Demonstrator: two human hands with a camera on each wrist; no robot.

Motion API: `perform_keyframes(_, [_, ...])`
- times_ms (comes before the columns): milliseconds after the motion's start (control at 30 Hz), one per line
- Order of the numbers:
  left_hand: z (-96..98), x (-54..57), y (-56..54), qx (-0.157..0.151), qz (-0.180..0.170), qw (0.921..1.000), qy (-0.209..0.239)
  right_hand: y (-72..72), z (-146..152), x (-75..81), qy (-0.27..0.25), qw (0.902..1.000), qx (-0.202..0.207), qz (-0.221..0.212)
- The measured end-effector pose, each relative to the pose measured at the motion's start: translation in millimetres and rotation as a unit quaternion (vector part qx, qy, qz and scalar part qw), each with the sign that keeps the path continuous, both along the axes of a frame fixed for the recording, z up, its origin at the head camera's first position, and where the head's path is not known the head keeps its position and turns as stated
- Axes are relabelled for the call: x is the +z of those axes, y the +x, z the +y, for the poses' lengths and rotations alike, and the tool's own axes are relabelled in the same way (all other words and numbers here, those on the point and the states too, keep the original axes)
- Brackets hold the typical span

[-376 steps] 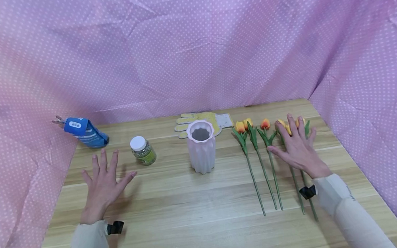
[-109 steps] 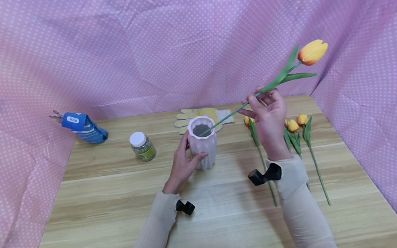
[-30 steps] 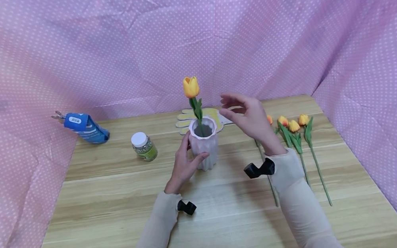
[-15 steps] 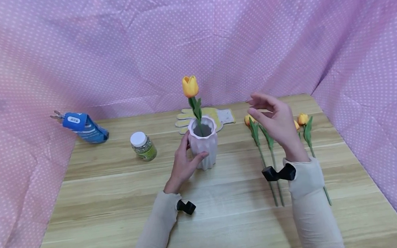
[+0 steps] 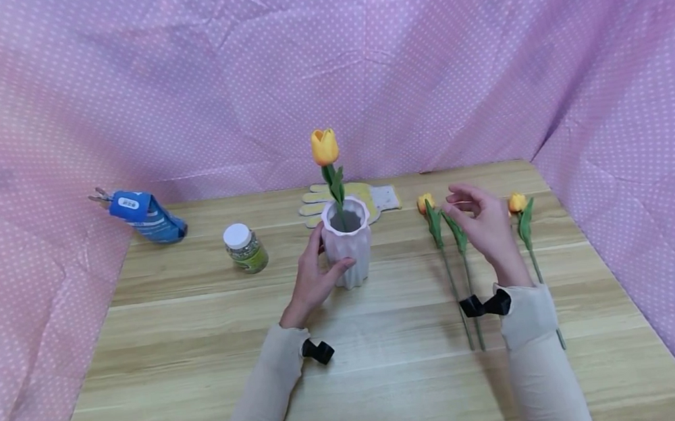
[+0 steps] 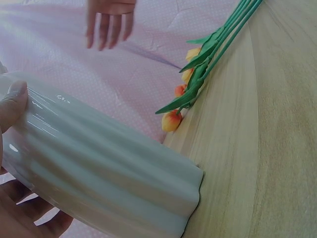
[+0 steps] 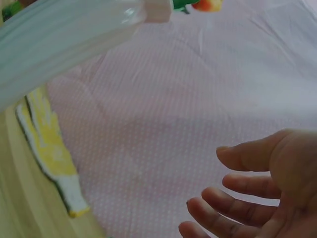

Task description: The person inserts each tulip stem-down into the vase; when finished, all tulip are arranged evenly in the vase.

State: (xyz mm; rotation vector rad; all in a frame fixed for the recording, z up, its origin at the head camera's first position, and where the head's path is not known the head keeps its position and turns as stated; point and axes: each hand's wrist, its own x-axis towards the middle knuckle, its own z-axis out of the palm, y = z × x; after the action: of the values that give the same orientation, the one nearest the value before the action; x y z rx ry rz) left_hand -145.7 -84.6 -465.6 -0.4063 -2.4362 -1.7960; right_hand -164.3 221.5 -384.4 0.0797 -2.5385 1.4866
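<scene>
my left fingers [image 6: 35, 208] clamp the vase [image 5: 349, 255], where a tulip [image 5: 325, 148] stands; my right fingers [image 7: 247, 157], apart, hover above the loose tulips [image 5: 435, 227] on the table [image 5: 403, 387].

head cam's up high, aimed forward-down past left fingers [image 5: 314, 238] and right fingers [image 5: 470, 191]; left wrist cam's tilted, super close to the glossy pale pink fluted vase [image 6: 104, 153] in the left fingers; right wrist cam faces the white-dotted pink cloth [image 7: 148, 148] beyond the right fingers; all share the vase
</scene>
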Motion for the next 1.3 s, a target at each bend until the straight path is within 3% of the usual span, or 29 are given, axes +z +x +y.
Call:
perform_keyframes(300, [0.4,0.5,0.1,0.001,-0.001,1.0000,0.001,-1.7,14.0,-41.0,0.070,0.9955,-0.021,-0.060])
perform_keyframes(533, [1.0,-0.3,-0.1,-0.001,-0.004,1.0000,0.003,-3.1,18.3,-65.5,0.102,0.9869,-0.010,-0.125])
perform_keyframes(767, [1.1,-0.5,-0.3,0.000,-0.010,0.9999,-0.003,-1.2,16.3,-78.2,0.138,0.9795,-0.001,-0.147])
perform_keyframes(1033, [0.7,0.5,0.0,-0.002,-0.001,1.0000,-0.004,-0.3,13.6,-87.7,0.122,0.9718,0.013,-0.202])
perform_keyframes(1300, [-0.3,0.4,0.2,-0.002,0.004,1.0000,-0.005,0.2,10.4,-93.6,0.160,0.9658,0.018,-0.204])
